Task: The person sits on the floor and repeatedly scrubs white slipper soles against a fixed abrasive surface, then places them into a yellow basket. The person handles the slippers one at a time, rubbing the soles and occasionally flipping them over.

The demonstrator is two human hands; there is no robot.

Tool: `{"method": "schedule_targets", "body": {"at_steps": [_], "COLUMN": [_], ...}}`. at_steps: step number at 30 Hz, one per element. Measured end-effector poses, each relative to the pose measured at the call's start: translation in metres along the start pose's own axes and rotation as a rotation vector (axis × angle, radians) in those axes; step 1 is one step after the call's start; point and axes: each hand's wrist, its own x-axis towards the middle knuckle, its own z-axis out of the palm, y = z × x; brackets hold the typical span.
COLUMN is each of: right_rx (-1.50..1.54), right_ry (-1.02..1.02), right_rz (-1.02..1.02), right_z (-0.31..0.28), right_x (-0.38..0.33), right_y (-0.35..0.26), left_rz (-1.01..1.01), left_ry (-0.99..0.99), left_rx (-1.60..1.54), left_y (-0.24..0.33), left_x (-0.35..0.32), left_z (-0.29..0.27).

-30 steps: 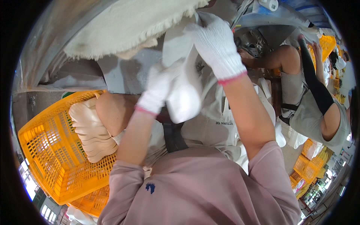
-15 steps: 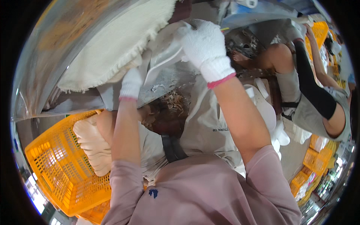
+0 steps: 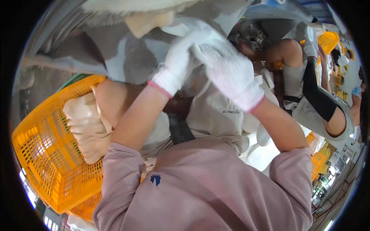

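Observation:
My left hand, in a white knit glove with a pink cuff, is closed on a smooth white curved piece. Its edge shows beyond my fingers, just below a pale tan block-like edge. Gloved the same way, my right hand curls in against the left one and appears to grip the same piece. Most of the piece is hidden by the gloves, and motion blurs the fingertips. A fringed cream cloth wheel is above and ahead of my hands.
A grey metal guard spans the front. At my left, a yellow plastic basket stands beside stacked cream curved pieces. More white pieces lie at my right. Beyond them sits a co-worker with a black sleeve.
My hands have drawn together, the left moving right and up, the right moving down and slightly right. The white piece is now mostly covered. My view has shifted, so the cloth wheel appears higher.

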Motion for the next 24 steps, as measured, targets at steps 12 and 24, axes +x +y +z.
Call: {"method": "schedule_targets", "body": {"at_steps": [12,24], "right_rx": [0.458,0.928], "right_ry": [0.112,-0.235], "right_rz": [0.261,0.283], "right_z": [-0.003,-0.001], "right_x": [0.042,0.08], "right_y": [-0.078,-0.052], "left_rz": [0.004,0.029], "left_ry": [0.294,0.009], "left_rx": [-0.352,-0.091], "left_y": [0.039,0.045], "left_x": [0.028,0.002], "left_z": [-0.057,-0.034]}}
